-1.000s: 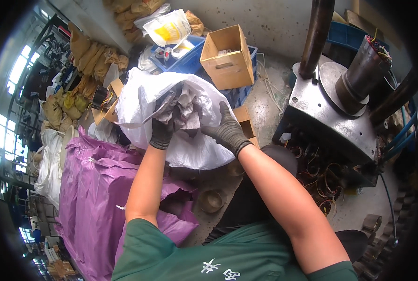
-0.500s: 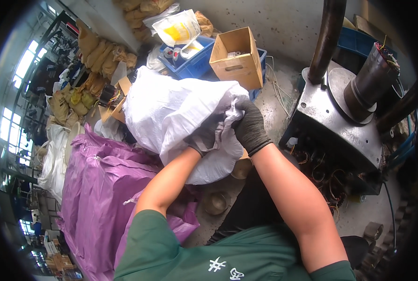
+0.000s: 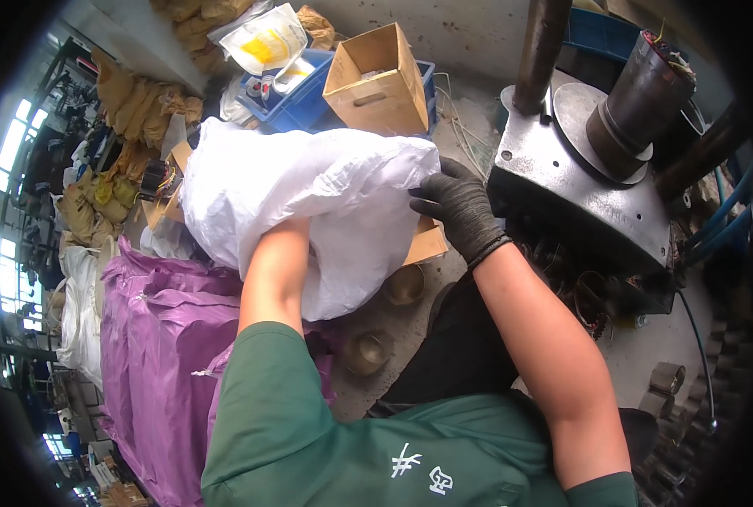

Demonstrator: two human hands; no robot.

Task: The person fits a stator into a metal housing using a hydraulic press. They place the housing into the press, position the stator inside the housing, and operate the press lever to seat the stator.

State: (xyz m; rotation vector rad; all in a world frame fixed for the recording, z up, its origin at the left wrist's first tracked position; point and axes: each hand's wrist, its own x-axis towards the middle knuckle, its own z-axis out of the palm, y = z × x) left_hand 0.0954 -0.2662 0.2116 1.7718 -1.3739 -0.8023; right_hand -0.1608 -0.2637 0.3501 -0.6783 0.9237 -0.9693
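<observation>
White sack (image 3: 250, 182) sits mid-scene, right of a purple sack (image 3: 161, 338). Left hand hidden inside it; grip unseen. Gloved right hand (image 3: 465, 207) at its right rim, fingers parted; cannot tell if pinching. Fabric likely light, limp, slick; best gripped by bunched rim.

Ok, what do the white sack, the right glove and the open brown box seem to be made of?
White sack: probably thin plastic, maybe woven, faintly shiny, with soft folds and fine creases.
Glove: apparently dull, dark knit, ribbed near the wrist; a coating can't be ruled out.
Box: most likely matt brown cardboard, with thin flat walls and a cut-out slot.
</observation>
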